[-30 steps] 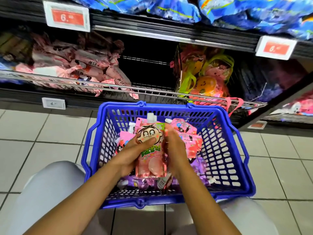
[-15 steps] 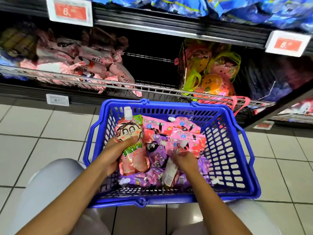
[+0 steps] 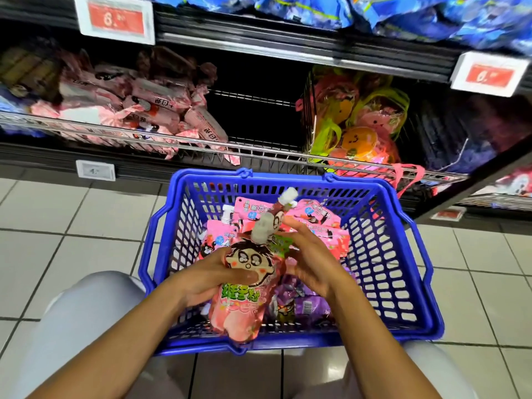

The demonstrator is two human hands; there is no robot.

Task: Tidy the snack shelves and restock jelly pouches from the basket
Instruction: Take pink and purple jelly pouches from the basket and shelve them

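Note:
A blue plastic basket (image 3: pixel 403 254) stands on the tiled floor before my knees, holding several pink jelly pouches (image 3: pixel 316 217) and purple ones (image 3: pixel 305 303). My left hand (image 3: pixel 213 279) grips a pink pouch with a cartoon face (image 3: pixel 244 300) upright over the basket, its white cap blurred. My right hand (image 3: pixel 312 263) presses a second pink pouch (image 3: pixel 283 207) against the back of the first; only its cap and top show. Straight ahead, the low wire shelf has a dark bare compartment (image 3: pixel 253 119).
Pink candy bags (image 3: pixel 138 110) fill the shelf's left section; clear bags with green handles (image 3: pixel 354 125) fill the right, behind a wire rail (image 3: pixel 259 149). Blue bags (image 3: pixel 403 15) sit on the upper shelf, with red price tags (image 3: pixel 115 18) on its edge.
My right hand has lifted a second pouch out of the basket and brought it to the one in my left hand, which moved back toward the middle. The view came closer.

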